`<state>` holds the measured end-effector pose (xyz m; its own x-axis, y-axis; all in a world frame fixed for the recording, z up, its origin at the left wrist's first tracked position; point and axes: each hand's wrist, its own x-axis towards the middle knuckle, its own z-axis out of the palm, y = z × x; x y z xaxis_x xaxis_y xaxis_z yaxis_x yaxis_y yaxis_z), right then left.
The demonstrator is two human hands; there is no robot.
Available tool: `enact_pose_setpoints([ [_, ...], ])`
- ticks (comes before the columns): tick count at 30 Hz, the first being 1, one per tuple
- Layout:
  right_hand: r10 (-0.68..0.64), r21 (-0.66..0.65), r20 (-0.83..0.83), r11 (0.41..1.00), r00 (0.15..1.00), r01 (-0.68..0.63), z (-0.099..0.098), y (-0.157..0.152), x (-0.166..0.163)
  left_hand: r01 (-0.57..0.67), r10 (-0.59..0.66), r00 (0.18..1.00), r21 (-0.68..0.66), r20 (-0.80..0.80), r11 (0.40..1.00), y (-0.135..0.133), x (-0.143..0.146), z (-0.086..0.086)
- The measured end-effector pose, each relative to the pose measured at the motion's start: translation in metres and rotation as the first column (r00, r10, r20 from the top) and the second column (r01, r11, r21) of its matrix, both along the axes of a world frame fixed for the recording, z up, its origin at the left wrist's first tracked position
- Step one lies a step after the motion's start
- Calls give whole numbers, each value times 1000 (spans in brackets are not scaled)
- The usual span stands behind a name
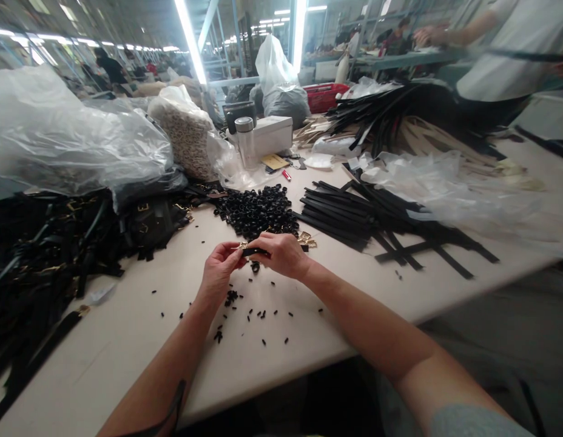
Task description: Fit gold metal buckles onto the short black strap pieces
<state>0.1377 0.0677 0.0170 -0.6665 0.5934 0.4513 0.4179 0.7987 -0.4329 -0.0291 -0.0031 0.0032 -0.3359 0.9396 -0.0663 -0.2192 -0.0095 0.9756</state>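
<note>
No text, label, brand, number or sign can be read; any print on the yellow card (275, 162) or the white box (276, 135) is too blurred to make out.

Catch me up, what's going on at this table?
A person's left hand and right hand hold a black strap between them, with something gold-coloured at the left fingertips. Just beyond is a heap of small black loops, with gold-coloured buckles near the right hand. Black strips lie farther right; small black bits are scattered nearer the person.
</note>
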Motion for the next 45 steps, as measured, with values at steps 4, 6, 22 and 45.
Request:
enact_pose_setpoints([
  [4, 0, -56, -66, 998, 998, -4, -1, 1, -2, -17, 17, 1000, 33, -11, 999, 0, 1, 1],
  [6, -2, -78, -73, 997, 997, -3, -1, 1, -2, -15, 17, 1000, 47, -23, 999, 0, 2, 1],
  [22, -151, 37, 76, 988, 986, 148, 5, 19, 10, 251, -22, 319, 62, -947, 966, 3, -1, -13],
  [45, -94, 52, 12, 994, 995, 94, -7, 7, -1, 8, 15, 982, -121, 187, 993, 9, -6, -12],
])
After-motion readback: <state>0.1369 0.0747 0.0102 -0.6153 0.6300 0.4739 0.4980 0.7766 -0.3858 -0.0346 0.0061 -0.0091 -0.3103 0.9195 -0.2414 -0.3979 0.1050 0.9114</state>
